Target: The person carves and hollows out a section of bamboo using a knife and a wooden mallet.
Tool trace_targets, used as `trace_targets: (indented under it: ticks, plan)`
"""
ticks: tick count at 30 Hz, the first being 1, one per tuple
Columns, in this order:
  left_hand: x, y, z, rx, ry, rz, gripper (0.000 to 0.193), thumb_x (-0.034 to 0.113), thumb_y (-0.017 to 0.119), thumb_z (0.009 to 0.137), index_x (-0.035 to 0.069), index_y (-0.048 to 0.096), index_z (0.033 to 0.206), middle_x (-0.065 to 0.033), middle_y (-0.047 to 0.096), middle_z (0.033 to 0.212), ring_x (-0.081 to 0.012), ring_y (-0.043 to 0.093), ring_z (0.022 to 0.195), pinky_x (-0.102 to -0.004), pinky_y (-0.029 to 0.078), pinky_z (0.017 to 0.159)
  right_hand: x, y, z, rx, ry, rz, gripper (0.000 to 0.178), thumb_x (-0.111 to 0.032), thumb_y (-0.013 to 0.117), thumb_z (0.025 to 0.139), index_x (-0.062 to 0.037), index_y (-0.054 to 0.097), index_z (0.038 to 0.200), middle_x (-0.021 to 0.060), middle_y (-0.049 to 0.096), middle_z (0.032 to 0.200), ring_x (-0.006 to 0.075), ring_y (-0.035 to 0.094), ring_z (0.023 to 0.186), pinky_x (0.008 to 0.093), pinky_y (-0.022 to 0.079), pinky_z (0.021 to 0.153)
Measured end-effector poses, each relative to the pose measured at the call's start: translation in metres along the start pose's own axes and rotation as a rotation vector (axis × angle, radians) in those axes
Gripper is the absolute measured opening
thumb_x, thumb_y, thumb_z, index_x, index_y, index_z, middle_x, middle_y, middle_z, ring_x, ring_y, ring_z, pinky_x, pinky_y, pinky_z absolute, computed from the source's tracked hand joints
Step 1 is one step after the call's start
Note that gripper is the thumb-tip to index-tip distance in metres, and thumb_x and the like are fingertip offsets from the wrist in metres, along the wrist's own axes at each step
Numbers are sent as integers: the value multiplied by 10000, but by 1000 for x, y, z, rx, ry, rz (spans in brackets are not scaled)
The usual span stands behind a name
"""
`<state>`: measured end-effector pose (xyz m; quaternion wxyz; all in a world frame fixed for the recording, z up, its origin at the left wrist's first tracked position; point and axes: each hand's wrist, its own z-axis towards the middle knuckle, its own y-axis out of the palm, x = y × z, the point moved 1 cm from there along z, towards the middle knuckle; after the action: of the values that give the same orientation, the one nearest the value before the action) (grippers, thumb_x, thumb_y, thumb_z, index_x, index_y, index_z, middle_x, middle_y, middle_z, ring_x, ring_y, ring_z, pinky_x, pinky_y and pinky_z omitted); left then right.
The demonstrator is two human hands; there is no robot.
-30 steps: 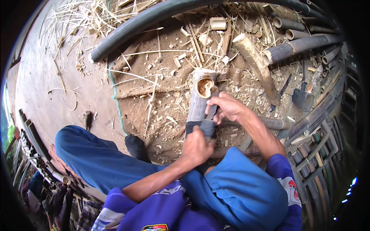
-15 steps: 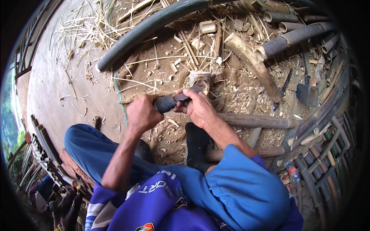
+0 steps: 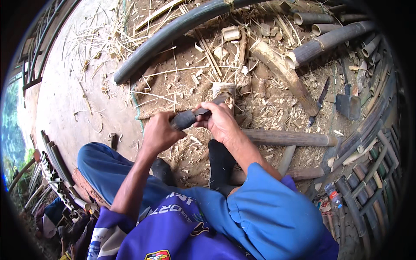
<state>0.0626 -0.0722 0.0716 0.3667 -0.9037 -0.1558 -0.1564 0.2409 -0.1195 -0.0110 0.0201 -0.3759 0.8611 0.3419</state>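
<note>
In the head view, both hands are on 1 tool: a dark blade (image 3: 218,100) with a thick, dark-wrapped handle (image 3: 184,120). The left hand (image 3: 160,131) has its fingers curled shut around the rear of that handle, wrist low, forearm rising from the lower left. And the right hand (image 3: 222,121) comes in from the other side, thumb laid along the top of the blade, fingers bent in beneath it near the handle; that's a pinching grip, though the fingertips are partly hidden.

The blade slants up and to the right, its far end at the round opening of a pale bamboo tube (image 3: 224,88), just beyond the right hand. Whether the edge touches the rim, I can't tell; the lower tube is hidden behind the hand.

Below, a dark-socked foot (image 3: 221,164) sits between the blue trouser legs (image 3: 277,212). To the right, a bamboo pole (image 3: 290,138) lies across the shavings (image 3: 264,112), with a long knife (image 3: 323,96) well beyond it, near a half-stripped bamboo length (image 3: 286,76). Up top, a dark curved pole (image 3: 173,43) sweeps across the ground, and a plastic bottle (image 3: 334,197) sits low on the right, beside a bamboo lattice (image 3: 368,184).
</note>
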Motion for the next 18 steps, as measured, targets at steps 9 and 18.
trace_targets:
  ticks: [9,18]
  plan:
    - [122,-29,7,179,359,832,53,123,696,797,80,693,766,-117,683,706,-248,700,689,-414,518,637,1,-1,-4,-54,4,669,196,-172,555,997,-14,654,1056,104,684,1059,148,672,811,354,599,761]
    - [65,8,-53,-621,587,512,284,125,684,825,5,643,1079,-149,716,799,-337,731,746,-470,577,695,19,-22,-86,-95,104,-44,257,-256,539,1026,-92,570,1221,104,656,1179,211,615,1105,399,494,972]
